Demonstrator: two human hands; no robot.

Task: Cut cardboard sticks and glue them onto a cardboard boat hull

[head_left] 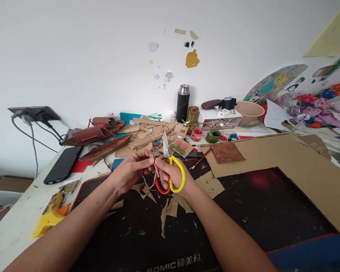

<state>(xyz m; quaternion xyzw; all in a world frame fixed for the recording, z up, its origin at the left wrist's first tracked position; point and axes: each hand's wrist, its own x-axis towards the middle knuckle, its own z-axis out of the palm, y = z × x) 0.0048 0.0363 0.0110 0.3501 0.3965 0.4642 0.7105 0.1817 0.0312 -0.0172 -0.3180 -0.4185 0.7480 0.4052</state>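
Above the black desk mat (147,249), my two hands meet with their fingertips together. My left hand (130,170) is closed in a pinch on a thin tan string (150,186), which hangs in a loop below the fingers. My right hand (174,175) holds scissors (178,187) with one yellow and one red handle, their blades pointing up and away. Its thumb and finger also pinch near the string. Torn cardboard scraps (172,207) lie on the mat below the hands.
Cut cardboard pieces (147,132) are piled behind the hands, beside brown model boats (87,136). A phone (64,165) and yellow glue gun (49,215) lie left. A large cardboard sheet (306,177) spans the right. A black thermos (183,104) stands near the wall.
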